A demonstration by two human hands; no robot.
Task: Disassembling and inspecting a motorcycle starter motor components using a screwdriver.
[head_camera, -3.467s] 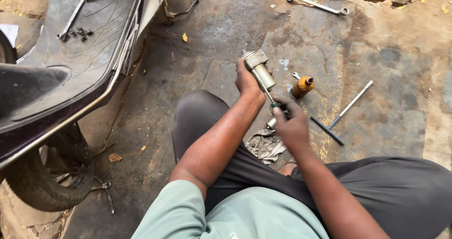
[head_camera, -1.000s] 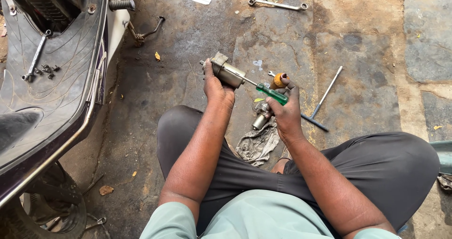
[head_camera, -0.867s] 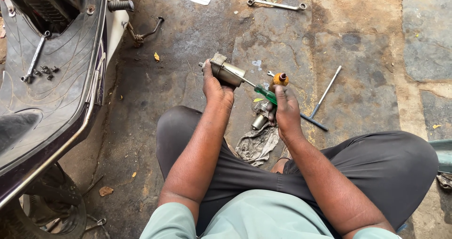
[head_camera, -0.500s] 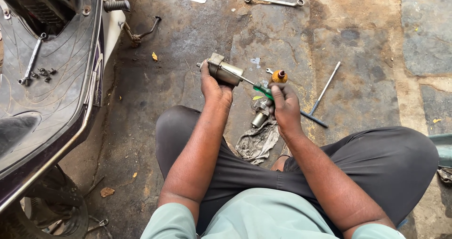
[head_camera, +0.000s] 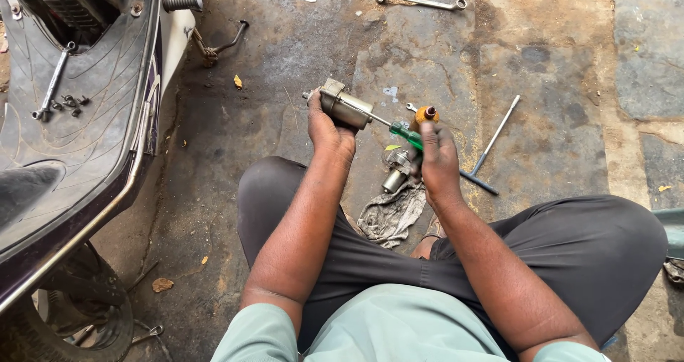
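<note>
My left hand (head_camera: 329, 129) grips a small grey metal cylinder, a motor housing (head_camera: 344, 107), held above the ground. My right hand (head_camera: 437, 156) holds a green-handled screwdriver (head_camera: 403, 135), its shaft running up-left to the housing's end. Just below the hands a second small metal part (head_camera: 397, 171) lies on a dirty grey rag (head_camera: 390, 213). An orange-topped piece (head_camera: 425, 114) sits right behind my right hand.
A scooter (head_camera: 78, 120) stands at the left; a spanner (head_camera: 53, 83) and loose bolts (head_camera: 70, 103) lie on its footboard. A T-handle wrench (head_camera: 490, 147) lies right of my hands, a ring spanner (head_camera: 422, 1) farther back. My crossed legs (head_camera: 556, 241) fill the foreground.
The view has shifted slightly; both hands keep their hold on the housing and screwdriver, with the right hand drawn a little lower and closer to the housing.
</note>
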